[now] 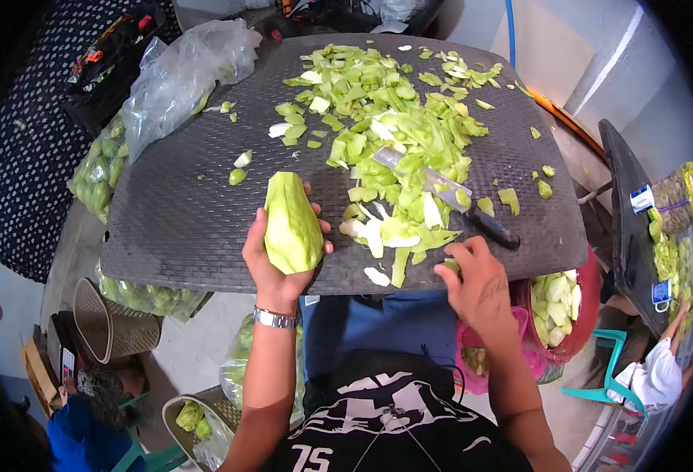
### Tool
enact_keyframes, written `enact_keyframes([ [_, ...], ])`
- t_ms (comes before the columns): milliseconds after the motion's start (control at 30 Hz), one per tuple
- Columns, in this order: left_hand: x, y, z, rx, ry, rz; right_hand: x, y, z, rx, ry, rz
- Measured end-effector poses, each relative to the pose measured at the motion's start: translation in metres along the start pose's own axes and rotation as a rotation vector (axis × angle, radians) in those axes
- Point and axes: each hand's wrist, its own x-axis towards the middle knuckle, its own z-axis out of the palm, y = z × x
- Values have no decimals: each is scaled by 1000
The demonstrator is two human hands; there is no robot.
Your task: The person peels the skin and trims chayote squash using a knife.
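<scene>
Left grip (274, 275): cupped around pale-green vegetable (293, 224), holding it over bench's (173, 212) near edge. Judged firm, fairly heavy, slick where pared; best held round the broad lower body. Right grip (478, 285): curled nearly closed by green scrap (452, 265), mostly covered; pinch unclear. Knife (447, 190) beyond, across peelings (429, 130). Vegetable's underside hidden.

- The fruit (293, 224) sat in my left hand (277, 283).
- The peels (393, 118) and knife (443, 187) lay right of it, on the table (181, 197).
- A tub (588, 311) stood to my right.
</scene>
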Motion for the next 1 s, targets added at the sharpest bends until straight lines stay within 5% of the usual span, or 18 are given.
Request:
enact_keyframes([
  [167, -3, -1, -2, -8, 12, 3, 17, 28, -7, 99, -264, -90],
  [267, -3, -2, 1, 9, 34, 16, 42, 37, 3, 221, 19, -201],
  [367, -2, -1, 2, 25, 36, 21, 58, 23, -16, -186, 257, -106],
  [600, -2, -1, 0, 2, 27, 7, 65, 79, -29, -227, -242, 185],
  [800, -2, -1, 2, 19, 41, 11, 59, 65, -43, -305, -8, 44],
  [1000, -2, -1, 3, 20, 50, 12, 64, 6, -57, 200, 183, 195],
])
